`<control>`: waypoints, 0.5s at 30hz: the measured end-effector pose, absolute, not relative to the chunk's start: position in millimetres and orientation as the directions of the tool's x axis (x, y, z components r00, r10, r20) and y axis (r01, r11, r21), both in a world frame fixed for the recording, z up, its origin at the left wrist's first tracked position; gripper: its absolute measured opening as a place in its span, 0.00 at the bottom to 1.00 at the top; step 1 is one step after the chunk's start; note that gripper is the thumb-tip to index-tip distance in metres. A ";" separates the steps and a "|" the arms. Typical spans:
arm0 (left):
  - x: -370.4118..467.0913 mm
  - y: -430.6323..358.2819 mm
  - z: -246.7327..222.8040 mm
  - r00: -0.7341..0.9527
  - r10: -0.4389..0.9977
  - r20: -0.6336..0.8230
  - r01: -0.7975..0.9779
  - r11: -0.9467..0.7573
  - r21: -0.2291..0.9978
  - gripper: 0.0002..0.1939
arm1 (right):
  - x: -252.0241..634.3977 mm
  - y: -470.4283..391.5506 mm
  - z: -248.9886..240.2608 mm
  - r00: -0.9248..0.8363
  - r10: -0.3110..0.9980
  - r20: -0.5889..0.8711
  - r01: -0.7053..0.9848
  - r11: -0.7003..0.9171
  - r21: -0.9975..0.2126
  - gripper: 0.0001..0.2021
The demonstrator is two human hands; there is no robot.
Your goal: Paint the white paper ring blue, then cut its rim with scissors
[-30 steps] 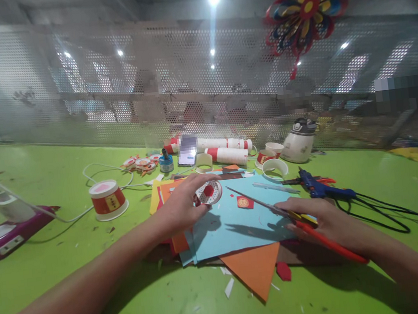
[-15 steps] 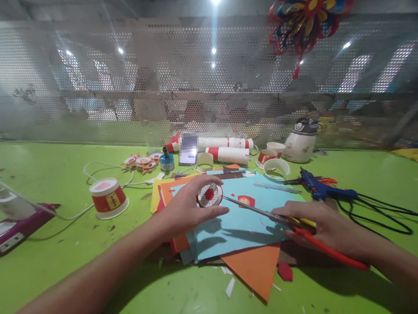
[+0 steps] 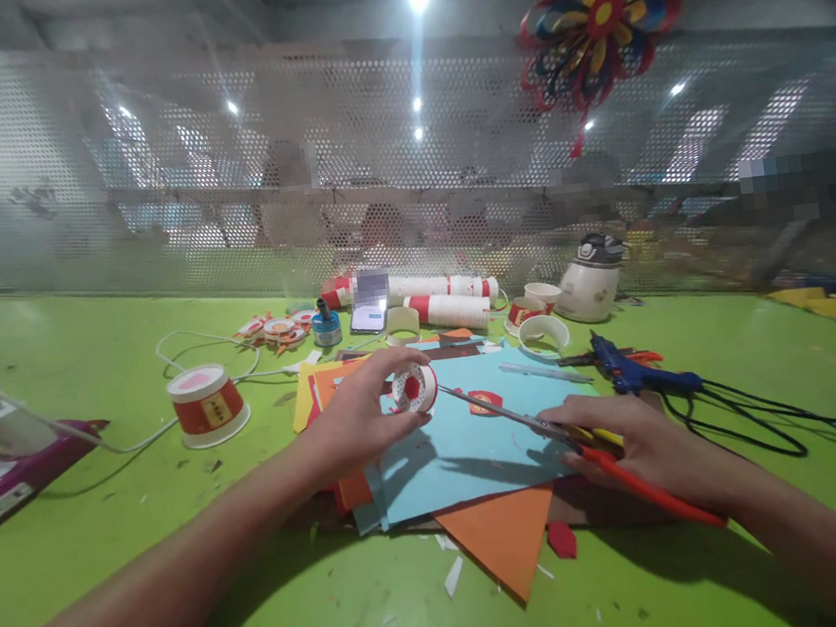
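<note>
Between the thumb and fingers of my left hand [image 3: 357,406] is a small round white piece [image 3: 402,381] with a red hexagon at its centre and dotted markings around it. My right hand [image 3: 629,440] grips scissors [image 3: 638,490] with red and yellow handles. Their blades point left, the tips close to the edge of the round piece; I cannot tell whether they touch. Below both hands lies light blue paper [image 3: 423,489] on a stack with orange paper [image 3: 501,546]. A small red cutout [image 3: 486,403] rests on the blue sheet, and a red hexagon [image 3: 563,540] lies nearer me.
Left stand a red-and-white paper cup [image 3: 210,410] and a purple power strip [image 3: 30,483] with a cable. Behind the paper are a phone [image 3: 370,304], a blue glue bottle [image 3: 326,327] and stacked cups [image 3: 448,310]. A blue glue gun [image 3: 643,373] with black cord lies right.
The whole view has shifted slightly, so things appear a little further left. My left fingers have moved slightly on the round piece, which has turned a little. The scissors keep nearly the same pose.
</note>
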State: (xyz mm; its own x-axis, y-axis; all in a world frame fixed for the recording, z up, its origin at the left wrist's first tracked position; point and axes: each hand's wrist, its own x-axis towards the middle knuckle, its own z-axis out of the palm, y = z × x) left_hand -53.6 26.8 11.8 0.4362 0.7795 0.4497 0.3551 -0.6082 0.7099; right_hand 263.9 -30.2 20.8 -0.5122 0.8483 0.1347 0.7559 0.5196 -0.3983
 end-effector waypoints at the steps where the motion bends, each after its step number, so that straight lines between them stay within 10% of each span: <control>1: -53.5 27.7 10.8 0.443 0.774 0.452 0.341 -0.612 0.714 0.22 | 263.6 -30.2 20.8 -0.512 0.850 0.125 0.757 0.515 -0.401 0.17; 15: -52.7 27.5 8.8 0.481 0.755 0.447 0.381 -0.639 0.668 0.18 | 257.7 -32.8 20.6 -0.499 0.863 0.083 0.774 0.486 -0.406 0.17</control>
State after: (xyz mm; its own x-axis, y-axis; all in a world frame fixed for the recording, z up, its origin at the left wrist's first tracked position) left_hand -52.7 27.5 8.8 0.4806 0.7545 0.4469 0.3812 -0.6387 0.6684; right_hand 257.7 -32.8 20.6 -0.4986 0.8628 0.0834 0.7738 0.4864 -0.4057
